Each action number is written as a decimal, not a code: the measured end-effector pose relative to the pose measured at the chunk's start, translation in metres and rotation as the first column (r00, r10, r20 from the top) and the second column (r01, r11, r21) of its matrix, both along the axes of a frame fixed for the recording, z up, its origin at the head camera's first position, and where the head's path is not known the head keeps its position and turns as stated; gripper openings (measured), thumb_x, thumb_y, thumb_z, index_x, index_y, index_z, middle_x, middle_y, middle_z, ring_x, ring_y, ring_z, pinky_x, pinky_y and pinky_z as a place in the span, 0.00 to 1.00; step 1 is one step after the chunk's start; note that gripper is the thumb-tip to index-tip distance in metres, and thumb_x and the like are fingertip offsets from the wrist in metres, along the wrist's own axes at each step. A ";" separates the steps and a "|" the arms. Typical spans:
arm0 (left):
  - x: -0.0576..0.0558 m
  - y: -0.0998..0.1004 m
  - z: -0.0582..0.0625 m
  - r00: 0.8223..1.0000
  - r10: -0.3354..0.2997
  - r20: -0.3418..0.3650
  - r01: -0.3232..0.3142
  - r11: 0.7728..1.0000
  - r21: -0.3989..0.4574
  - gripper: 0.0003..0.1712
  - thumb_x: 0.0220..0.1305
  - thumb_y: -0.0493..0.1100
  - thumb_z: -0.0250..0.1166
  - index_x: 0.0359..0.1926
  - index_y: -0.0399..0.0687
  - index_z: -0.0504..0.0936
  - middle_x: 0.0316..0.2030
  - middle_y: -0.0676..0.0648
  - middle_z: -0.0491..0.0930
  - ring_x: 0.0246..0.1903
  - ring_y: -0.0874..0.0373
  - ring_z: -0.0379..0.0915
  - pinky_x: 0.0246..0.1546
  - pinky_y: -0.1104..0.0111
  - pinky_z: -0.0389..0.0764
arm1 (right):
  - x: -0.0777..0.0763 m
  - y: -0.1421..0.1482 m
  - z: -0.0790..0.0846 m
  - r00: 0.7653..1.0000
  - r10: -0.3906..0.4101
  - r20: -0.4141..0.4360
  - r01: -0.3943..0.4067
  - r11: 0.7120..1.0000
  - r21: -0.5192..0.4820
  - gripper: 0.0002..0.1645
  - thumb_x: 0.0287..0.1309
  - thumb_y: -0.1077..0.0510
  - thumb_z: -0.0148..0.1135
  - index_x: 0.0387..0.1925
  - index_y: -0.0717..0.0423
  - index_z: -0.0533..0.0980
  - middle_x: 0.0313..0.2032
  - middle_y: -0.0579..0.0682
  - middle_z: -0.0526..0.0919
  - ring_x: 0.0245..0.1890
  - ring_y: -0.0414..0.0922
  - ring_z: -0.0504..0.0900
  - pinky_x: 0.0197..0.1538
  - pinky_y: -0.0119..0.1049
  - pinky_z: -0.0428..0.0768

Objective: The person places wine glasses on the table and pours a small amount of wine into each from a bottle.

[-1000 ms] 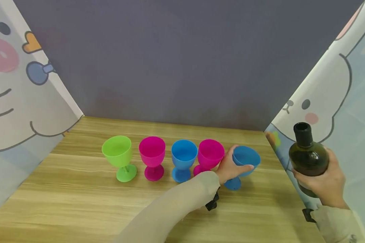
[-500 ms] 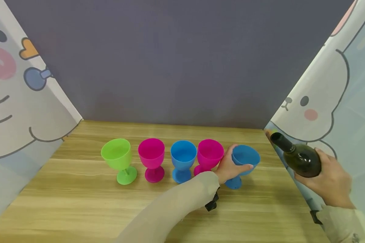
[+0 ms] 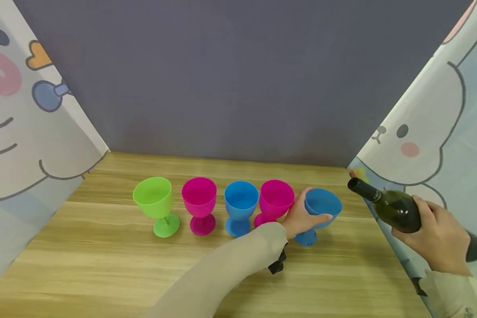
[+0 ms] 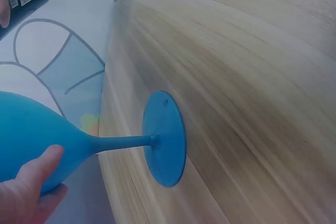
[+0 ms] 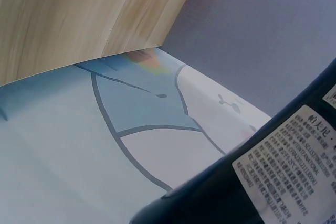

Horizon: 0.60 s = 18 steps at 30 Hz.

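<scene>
In the head view, read like a clock, the counter [image 3: 103, 265] of light wood grain fills the 6 o'clock side, a dark grey wall [image 3: 222, 79] rises at 12, and two sheets printed with cartoon animals close the sides, the left sheet [image 3: 51, 145] towards 9 and the right sheet [image 3: 425, 106] towards 3. I count five goblets and one bottle. From 8 to 4 o'clock the goblets stand in one row: one green goblet [image 3: 155, 199], the first pink goblet [image 3: 199, 198], the inner blue goblet [image 3: 240, 201], the second pink goblet [image 3: 275, 198] and the outer blue goblet [image 3: 322, 204]. The left hand [image 3: 300, 218] grips the bowl of this outer goblet, with thumb and fingers around it; its foot rests on the counter, towards 7 o'clock from the bowl. The second pink goblet is just beside this hand, and I cannot tell if they touch. The right hand [image 3: 441, 236] is closed around the dark green bottle [image 3: 397, 211], which lies tilted in the air, its mouth towards 10 o'clock, apart from the goblets. The right wrist view shows a white label [image 5: 286, 166] with print on the bottle.
</scene>
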<state>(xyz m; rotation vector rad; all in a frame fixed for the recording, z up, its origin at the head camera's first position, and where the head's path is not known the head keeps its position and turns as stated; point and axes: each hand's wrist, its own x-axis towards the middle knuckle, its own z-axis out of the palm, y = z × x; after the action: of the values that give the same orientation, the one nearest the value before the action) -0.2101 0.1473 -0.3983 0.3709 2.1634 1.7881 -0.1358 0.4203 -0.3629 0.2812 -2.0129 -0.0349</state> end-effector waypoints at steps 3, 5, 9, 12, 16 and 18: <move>0.000 0.000 0.000 1.000 -0.001 0.007 0.001 1.000 0.005 0.45 0.52 0.51 0.73 0.68 0.69 0.61 0.60 0.55 0.67 0.56 0.52 0.67 0.50 0.52 0.75 | -0.001 0.001 0.000 1.000 0.016 -0.012 -0.015 1.000 0.022 0.48 0.51 0.27 0.38 0.44 0.68 0.75 0.33 0.73 0.78 0.22 0.70 0.74 0.21 0.64 0.68; 0.001 0.001 0.001 1.000 0.003 0.018 -0.003 1.000 0.007 0.44 0.52 0.51 0.74 0.67 0.69 0.61 0.60 0.55 0.68 0.56 0.52 0.67 0.51 0.52 0.74 | -0.003 0.001 0.000 1.000 0.022 -0.008 -0.022 0.999 0.029 0.48 0.51 0.27 0.37 0.45 0.68 0.75 0.33 0.73 0.78 0.23 0.70 0.74 0.22 0.64 0.68; 0.002 0.001 0.005 0.999 0.018 0.051 -0.019 1.000 0.017 0.44 0.52 0.49 0.74 0.67 0.70 0.61 0.60 0.55 0.67 0.57 0.51 0.67 0.51 0.51 0.74 | -0.007 0.003 -0.001 0.999 0.034 -0.005 -0.034 0.999 0.025 0.48 0.51 0.29 0.38 0.45 0.68 0.75 0.33 0.74 0.78 0.24 0.71 0.74 0.23 0.64 0.68; 0.002 0.002 0.007 0.997 0.033 0.064 -0.035 0.999 0.020 0.45 0.51 0.49 0.74 0.67 0.70 0.62 0.61 0.55 0.67 0.58 0.50 0.66 0.52 0.49 0.73 | -0.010 0.003 -0.004 0.999 0.040 0.008 -0.040 0.999 0.026 0.48 0.52 0.28 0.37 0.46 0.68 0.75 0.33 0.74 0.78 0.25 0.70 0.74 0.23 0.65 0.68; 0.003 0.002 0.010 0.998 0.050 0.046 -0.049 0.999 -0.009 0.46 0.51 0.50 0.74 0.68 0.70 0.61 0.62 0.55 0.67 0.59 0.51 0.66 0.52 0.50 0.74 | -0.013 0.004 -0.007 0.999 0.037 0.039 -0.039 0.998 0.044 0.50 0.54 0.25 0.35 0.47 0.67 0.73 0.34 0.74 0.77 0.25 0.71 0.74 0.23 0.65 0.69; 0.003 0.003 0.010 0.998 0.055 0.032 -0.054 0.998 -0.024 0.46 0.50 0.51 0.74 0.68 0.70 0.61 0.62 0.56 0.67 0.58 0.51 0.66 0.51 0.51 0.75 | -0.014 0.006 -0.007 0.998 0.034 0.045 -0.036 0.998 0.057 0.50 0.54 0.25 0.34 0.47 0.66 0.74 0.34 0.74 0.77 0.25 0.71 0.74 0.24 0.65 0.69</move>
<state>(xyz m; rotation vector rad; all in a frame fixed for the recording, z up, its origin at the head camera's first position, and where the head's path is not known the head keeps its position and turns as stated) -0.2074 0.1500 -0.3880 0.2776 2.1894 1.7834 -0.1496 0.4260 -0.3698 0.3568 -2.0526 -0.0656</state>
